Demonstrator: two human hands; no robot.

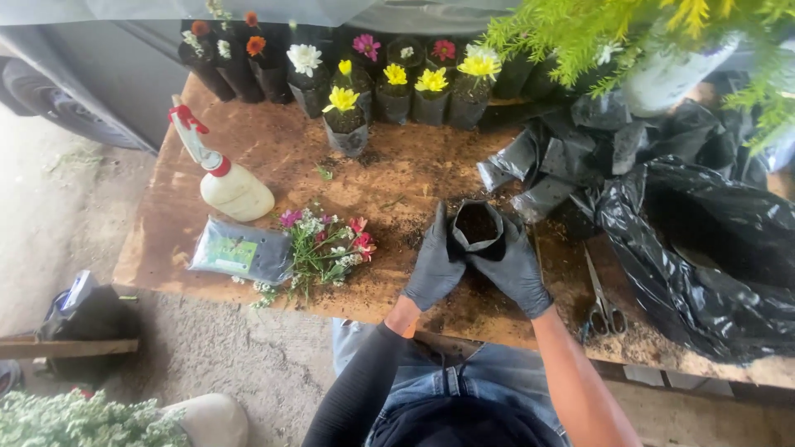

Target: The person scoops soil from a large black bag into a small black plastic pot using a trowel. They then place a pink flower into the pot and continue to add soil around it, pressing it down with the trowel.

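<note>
1. A black soil-filled grow bag [477,228] is stood on the counter [273,153], near its front edge.
2. It is clasped between the gloved left hand [435,265] and right hand [515,269], both grips curled against its sides.

Soft, even daylight, faint shadows, slight wide-angle bending at edges, mild overall softness.

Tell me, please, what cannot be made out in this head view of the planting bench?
- Grow bag: its lower part is hidden by the left hand and right hand cupping it.
- Scissors: blade tips blurred against soil.
- Large black sack: contents hidden, cut off by right edge.
</note>
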